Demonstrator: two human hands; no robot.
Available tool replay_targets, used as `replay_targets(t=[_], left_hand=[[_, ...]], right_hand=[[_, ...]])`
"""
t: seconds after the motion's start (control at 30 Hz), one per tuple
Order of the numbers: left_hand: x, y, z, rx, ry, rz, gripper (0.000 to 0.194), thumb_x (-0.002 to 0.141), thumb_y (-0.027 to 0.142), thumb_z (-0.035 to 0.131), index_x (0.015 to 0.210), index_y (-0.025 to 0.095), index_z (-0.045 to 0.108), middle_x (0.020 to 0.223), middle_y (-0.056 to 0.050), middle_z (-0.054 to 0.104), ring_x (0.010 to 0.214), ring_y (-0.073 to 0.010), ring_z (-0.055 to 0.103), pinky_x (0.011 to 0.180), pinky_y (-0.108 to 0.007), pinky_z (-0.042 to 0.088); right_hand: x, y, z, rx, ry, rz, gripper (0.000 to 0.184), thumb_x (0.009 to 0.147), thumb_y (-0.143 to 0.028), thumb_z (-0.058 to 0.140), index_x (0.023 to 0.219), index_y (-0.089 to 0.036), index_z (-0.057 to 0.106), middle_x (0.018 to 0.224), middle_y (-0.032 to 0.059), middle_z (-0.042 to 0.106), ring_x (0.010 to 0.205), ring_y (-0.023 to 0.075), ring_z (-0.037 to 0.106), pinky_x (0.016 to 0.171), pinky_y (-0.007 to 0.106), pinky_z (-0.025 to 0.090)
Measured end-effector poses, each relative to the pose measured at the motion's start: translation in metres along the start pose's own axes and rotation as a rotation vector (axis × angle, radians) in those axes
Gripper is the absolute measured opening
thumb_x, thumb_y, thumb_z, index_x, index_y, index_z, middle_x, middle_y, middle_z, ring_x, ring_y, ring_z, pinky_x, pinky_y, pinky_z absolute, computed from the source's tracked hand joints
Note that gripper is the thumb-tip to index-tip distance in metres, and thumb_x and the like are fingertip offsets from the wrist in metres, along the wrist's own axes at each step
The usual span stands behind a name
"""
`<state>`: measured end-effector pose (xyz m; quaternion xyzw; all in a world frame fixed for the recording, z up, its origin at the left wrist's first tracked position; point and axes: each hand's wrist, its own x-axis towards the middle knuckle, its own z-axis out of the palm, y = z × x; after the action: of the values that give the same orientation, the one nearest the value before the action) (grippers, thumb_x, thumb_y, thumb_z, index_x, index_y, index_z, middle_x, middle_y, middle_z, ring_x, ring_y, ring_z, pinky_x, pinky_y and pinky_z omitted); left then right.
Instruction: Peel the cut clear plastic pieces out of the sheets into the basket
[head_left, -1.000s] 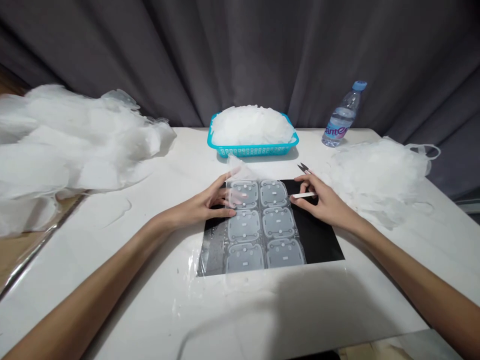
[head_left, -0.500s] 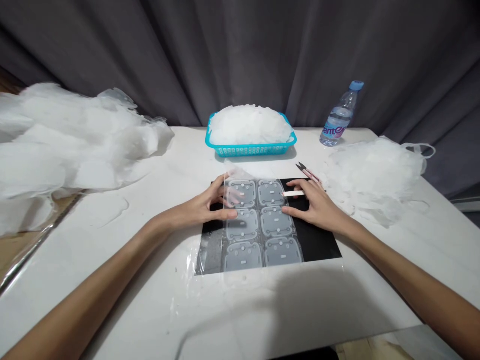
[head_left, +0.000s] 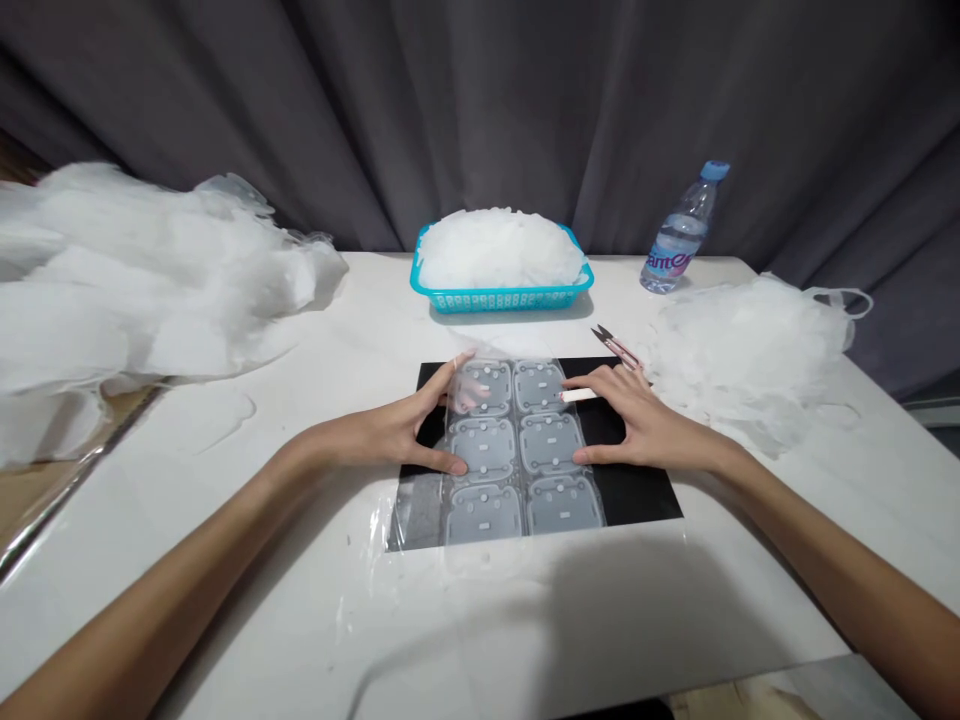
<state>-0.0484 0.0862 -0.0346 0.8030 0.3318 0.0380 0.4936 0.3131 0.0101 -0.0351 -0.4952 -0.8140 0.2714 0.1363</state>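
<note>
A translucent moulded plastic sheet with two columns of rounded square lids lies over a black mat. My left hand is at its left edge, its thumb on the sheet. The other left fingers show through the plastic, so they are beneath it. My right hand holds a short white stick-like tool with its fingers; its kind is not clear. The right thumb stretches apart and touches the right edge of the sheet. Behind this hand lie small thread snips with dark blades.
A turquoise basket heaped with thin white pieces stands at the back. A water bottle is to its right. Piles of translucent white plastic lie at left, and another pile at right. A dark curtain hangs behind the white table.
My right hand has moved left onto the sheet's right edge, carrying the white tool, and its thumb has spread downward. My left thumb has slid lower. The sheet's raised far end has flattened.
</note>
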Motion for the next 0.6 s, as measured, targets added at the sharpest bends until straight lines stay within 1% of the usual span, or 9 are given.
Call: replay_targets(t=[0.07, 0.13, 0.2, 0.3, 0.33, 0.4, 0.5, 0.53, 0.6], left_hand=[[0.0, -0.001, 0.0, 0.004, -0.003, -0.001, 0.134, 0.085, 0.049, 0.085, 0.167, 0.04, -0.02, 0.164, -0.015, 0.041, 0.147, -0.04, 0.045, 0.123, -0.064, 0.032], [0.0, 0.001, 0.002, 0.015, -0.001, -0.003, 0.136, 0.084, 0.05, 0.085, 0.167, 0.039, -0.022, 0.166, -0.015, 0.038, 0.147, -0.0414, 0.044, 0.123, -0.063, 0.034], [0.0, 0.005, 0.004, 0.042, 0.007, -0.005, 0.137, 0.084, 0.051, 0.085, 0.166, 0.038, -0.024, 0.171, -0.016, 0.03, 0.15, -0.0435, 0.04, 0.123, -0.062, 0.034], [0.0, 0.01, 0.007, 0.071, 0.017, -0.011, 0.138, 0.082, 0.054, 0.086, 0.167, 0.037, -0.022, 0.178, -0.016, 0.012, 0.155, -0.0468, 0.031, 0.125, -0.062, 0.031], [0.0, 0.01, 0.008, 0.068, 0.018, -0.009, 0.137, 0.082, 0.054, 0.086, 0.168, 0.037, -0.021, 0.178, -0.016, 0.011, 0.156, -0.0473, 0.029, 0.125, -0.062, 0.03], [0.0, 0.006, 0.008, 0.05, 0.021, -0.001, 0.136, 0.083, 0.052, 0.085, 0.168, 0.037, -0.02, 0.175, -0.017, 0.02, 0.155, -0.0464, 0.032, 0.125, -0.062, 0.032], [0.002, -0.003, 0.009, 0.017, 0.056, 0.009, 0.133, 0.083, 0.049, 0.086, 0.169, 0.037, -0.014, 0.161, -0.015, 0.042, 0.146, -0.0426, 0.046, 0.12, -0.059, 0.039], [0.003, -0.006, 0.009, 0.003, 0.074, 0.017, 0.133, 0.082, 0.047, 0.088, 0.17, 0.037, -0.012, 0.156, -0.015, 0.047, 0.142, -0.0415, 0.05, 0.119, -0.058, 0.041], [0.005, -0.01, 0.009, -0.021, 0.112, 0.039, 0.134, 0.081, 0.045, 0.089, 0.17, 0.037, -0.01, 0.15, -0.015, 0.051, 0.136, -0.0397, 0.054, 0.116, -0.057, 0.043]], right_hand=[[0.0, -0.001, 0.001, 0.014, -0.024, 0.0, 0.067, 0.092, -0.068, 0.068, 0.147, -0.035, 0.049, 0.133, 0.0084, 0.057, 0.127, 0.0342, 0.052, 0.116, 0.059, 0.036], [0.0, 0.0, 0.002, 0.04, -0.055, -0.004, 0.065, 0.094, -0.067, 0.065, 0.149, -0.036, 0.047, 0.132, 0.0079, 0.057, 0.125, 0.0336, 0.052, 0.113, 0.057, 0.039], [0.0, -0.001, 0.002, 0.059, -0.06, -0.007, 0.065, 0.095, -0.067, 0.064, 0.15, -0.036, 0.047, 0.13, 0.0076, 0.057, 0.124, 0.0331, 0.051, 0.112, 0.056, 0.04], [0.0, -0.005, 0.004, 0.08, -0.02, -0.022, 0.062, 0.096, -0.064, 0.064, 0.148, -0.035, 0.049, 0.128, 0.0075, 0.057, 0.123, 0.0319, 0.051, 0.113, 0.054, 0.04], [0.0, -0.007, 0.005, 0.084, -0.012, -0.032, 0.061, 0.096, -0.064, 0.065, 0.148, -0.034, 0.049, 0.127, 0.0075, 0.057, 0.122, 0.0316, 0.051, 0.112, 0.053, 0.04], [-0.001, -0.01, 0.006, 0.078, -0.028, -0.045, 0.064, 0.095, -0.065, 0.067, 0.148, -0.034, 0.05, 0.127, 0.0079, 0.056, 0.121, 0.0316, 0.05, 0.111, 0.052, 0.042], [0.0, -0.01, 0.008, 0.048, -0.066, -0.035, 0.073, 0.091, -0.071, 0.068, 0.152, -0.035, 0.05, 0.128, 0.0086, 0.054, 0.12, 0.0324, 0.05, 0.11, 0.053, 0.042], [0.001, -0.009, 0.009, 0.038, -0.066, -0.028, 0.075, 0.091, -0.072, 0.068, 0.153, -0.035, 0.049, 0.129, 0.0086, 0.054, 0.12, 0.0326, 0.05, 0.11, 0.054, 0.043], [0.003, -0.005, 0.012, 0.022, -0.047, -0.022, 0.074, 0.092, -0.073, 0.065, 0.154, -0.037, 0.05, 0.129, 0.0087, 0.055, 0.12, 0.0329, 0.05, 0.11, 0.055, 0.042]])
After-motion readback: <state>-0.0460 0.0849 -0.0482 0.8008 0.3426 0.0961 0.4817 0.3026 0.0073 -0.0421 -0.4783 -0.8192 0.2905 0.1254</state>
